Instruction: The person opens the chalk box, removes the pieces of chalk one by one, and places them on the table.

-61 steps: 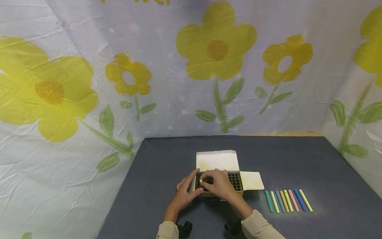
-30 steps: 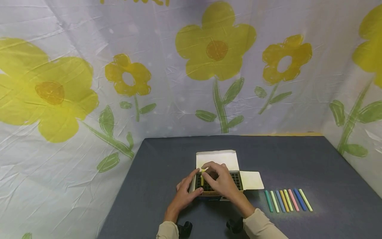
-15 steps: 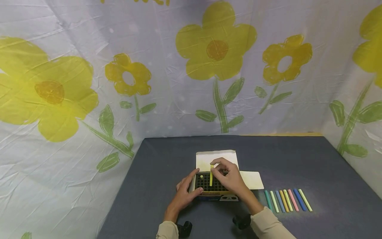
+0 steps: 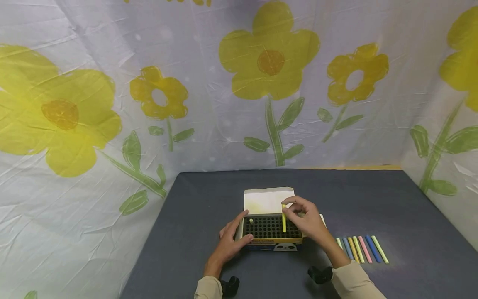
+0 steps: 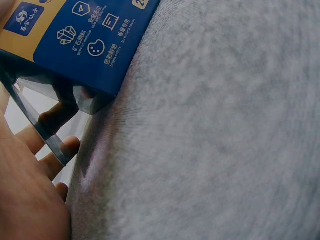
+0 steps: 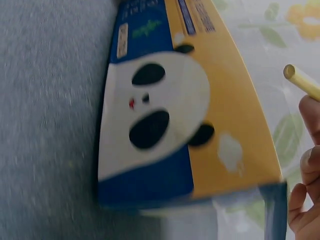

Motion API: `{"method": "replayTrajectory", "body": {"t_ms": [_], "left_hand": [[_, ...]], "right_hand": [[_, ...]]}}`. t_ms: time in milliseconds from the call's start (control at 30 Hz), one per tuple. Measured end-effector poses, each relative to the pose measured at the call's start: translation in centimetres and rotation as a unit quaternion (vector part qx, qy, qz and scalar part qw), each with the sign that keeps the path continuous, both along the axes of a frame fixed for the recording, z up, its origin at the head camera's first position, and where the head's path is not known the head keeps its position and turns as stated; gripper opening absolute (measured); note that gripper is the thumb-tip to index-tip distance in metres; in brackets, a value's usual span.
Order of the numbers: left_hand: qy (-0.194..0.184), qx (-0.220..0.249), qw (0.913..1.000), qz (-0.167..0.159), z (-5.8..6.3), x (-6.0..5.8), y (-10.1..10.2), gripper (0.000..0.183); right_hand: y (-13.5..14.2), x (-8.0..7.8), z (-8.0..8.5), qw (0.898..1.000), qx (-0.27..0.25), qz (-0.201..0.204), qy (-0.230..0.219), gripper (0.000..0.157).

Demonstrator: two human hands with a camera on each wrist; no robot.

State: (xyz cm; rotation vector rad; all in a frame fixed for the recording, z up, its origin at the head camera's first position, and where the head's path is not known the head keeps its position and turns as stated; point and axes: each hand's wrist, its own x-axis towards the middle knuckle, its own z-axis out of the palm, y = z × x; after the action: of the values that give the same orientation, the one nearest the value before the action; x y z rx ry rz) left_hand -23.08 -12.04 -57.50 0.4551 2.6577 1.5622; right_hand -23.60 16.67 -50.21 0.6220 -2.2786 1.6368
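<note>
A yellow chalk stick stands nearly upright in my right hand, pinched at its top between thumb and fingers. It overlaps the right part of the chalk box, whose inside is a black grid of holes. One pale chalk end pokes up from a hole at the back left. My left hand holds the box's left end, thumb at the front corner and fingers toward the back. In the left wrist view, fingers show behind the box's clear end flap. The right wrist view shows the panda-printed front.
To the right of the box, several coloured chalk sticks lie in a row on the dark table. The white lid stands open at the back, and my right hand mostly covers the side flap. A flowered cloth hangs behind.
My right hand has lifted the yellow chalk stick from the left part of the grid and carried it right across the box. The left hand has stayed at the box's left end.
</note>
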Motion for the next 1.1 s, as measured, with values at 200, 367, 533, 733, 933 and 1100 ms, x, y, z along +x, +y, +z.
{"method": "replayTrajectory", "body": {"t_ms": [200, 367, 533, 733, 933, 1100], "left_hand": [[-0.005, -0.004, 1.0, -0.001, -0.1, -0.1, 0.0, 0.073], [-0.007, -0.003, 1.0, 0.003, 0.0, 0.0, 0.1, 0.073], [-0.008, -0.004, 0.9999, 0.007, 0.2, 0.0, 0.2, 0.073], [-0.007, -0.001, 0.9999, 0.007, 0.3, 0.1, 0.2, 0.073], [-0.002, -0.002, 1.0, 0.006, 0.0, 0.0, 0.2, 0.074], [-0.002, 0.002, 1.0, 0.006, 0.0, 0.0, 0.2, 0.074]], "right_hand": [[2.0, 0.2, -0.3, 1.0, 0.0, -0.019, -0.012, 0.019], [3.9, 0.5, -0.4, 0.999, 0.008, -0.034, -0.025, 0.021], [6.0, 0.9, -0.6, 0.998, 0.02, -0.052, -0.019, 0.018], [8.3, 1.7, -0.8, 0.994, 0.051, -0.099, -0.017, 0.019], [10.6, 2.5, -1.6, 0.989, 0.063, -0.128, -0.027, 0.021], [12.5, 3.3, -1.8, 0.985, 0.081, -0.146, -0.033, 0.022]]}}
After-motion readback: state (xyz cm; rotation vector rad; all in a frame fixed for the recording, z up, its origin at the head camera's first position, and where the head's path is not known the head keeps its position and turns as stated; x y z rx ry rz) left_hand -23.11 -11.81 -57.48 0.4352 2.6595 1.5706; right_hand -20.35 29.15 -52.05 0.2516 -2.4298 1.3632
